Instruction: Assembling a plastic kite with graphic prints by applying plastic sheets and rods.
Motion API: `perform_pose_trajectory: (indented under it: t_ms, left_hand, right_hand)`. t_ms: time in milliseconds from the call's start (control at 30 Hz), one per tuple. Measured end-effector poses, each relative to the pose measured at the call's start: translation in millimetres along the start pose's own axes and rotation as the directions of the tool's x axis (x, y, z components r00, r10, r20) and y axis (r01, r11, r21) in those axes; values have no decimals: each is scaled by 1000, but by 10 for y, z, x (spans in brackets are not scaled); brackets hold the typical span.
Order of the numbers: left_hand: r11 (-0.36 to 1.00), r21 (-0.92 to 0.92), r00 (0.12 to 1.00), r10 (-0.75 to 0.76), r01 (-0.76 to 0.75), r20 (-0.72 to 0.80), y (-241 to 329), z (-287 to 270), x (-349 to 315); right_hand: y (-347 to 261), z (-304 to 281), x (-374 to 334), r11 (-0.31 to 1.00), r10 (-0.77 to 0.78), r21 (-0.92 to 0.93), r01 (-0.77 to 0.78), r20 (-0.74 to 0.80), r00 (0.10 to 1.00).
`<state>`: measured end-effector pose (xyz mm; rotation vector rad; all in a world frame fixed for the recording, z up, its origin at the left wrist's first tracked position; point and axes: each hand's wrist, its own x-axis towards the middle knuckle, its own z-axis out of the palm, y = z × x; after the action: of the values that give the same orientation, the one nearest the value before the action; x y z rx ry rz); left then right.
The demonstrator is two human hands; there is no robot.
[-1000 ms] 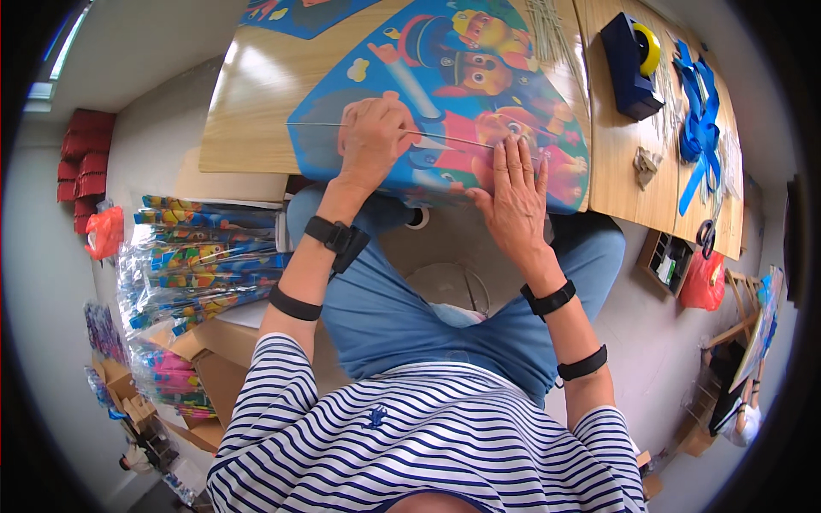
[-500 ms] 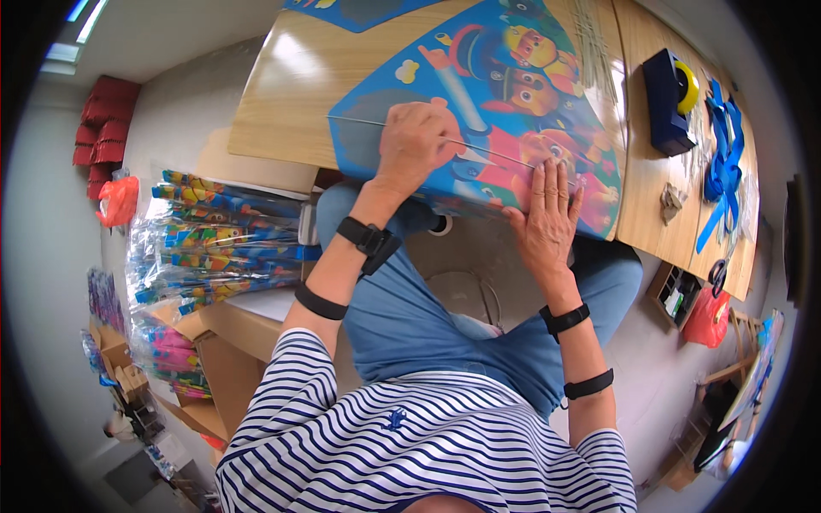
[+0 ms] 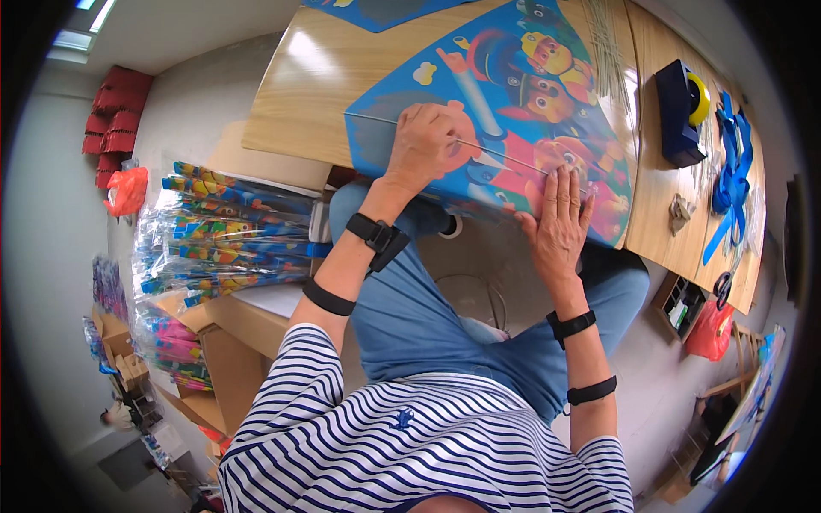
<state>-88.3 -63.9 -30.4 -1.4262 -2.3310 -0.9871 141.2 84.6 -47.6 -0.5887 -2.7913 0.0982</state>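
A blue triangular sheet [image 3: 445,81] printed with cartoon dogs, like a kite sail, lies on the wooden table and reaches over its near edge. Across its lower part runs a thin pale rod [image 3: 505,156]. My left hand [image 3: 421,147] is closed around the rod near its left end, with the fingertips partly hidden. Toward the rod's right end, my right hand [image 3: 558,224] lies flat on the sheet, fingers stretched out over the rod.
More thin rods [image 3: 605,51] lie at the sheet's far right. Beyond are a tape dispenser [image 3: 676,115], blue ribbon [image 3: 731,167] and scissors [image 3: 723,289]. Plastic-wrapped printed bundles [image 3: 231,231] and a cardboard box [image 3: 231,372] stand at left. Another blue sheet [image 3: 376,10] lies at the back.
The whole view has shifted slightly right and down. Both hands keep nearly the same places on the rod and sheet.
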Motion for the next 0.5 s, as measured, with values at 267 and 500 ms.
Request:
perform_pose_trajectory:
  t_ms: [267, 500]
  left_hand:
    - [999, 22, 1000, -28, 28, 1, -76, -63, -22]
    - [999, 39, 1000, 8, -8, 2, -50, -10, -31]
  right_hand:
    - [-11, -10, 15, 1000, 6, 26, -6, 17, 1000]
    - [8, -29, -3, 1000, -11, 12, 11, 10, 1000]
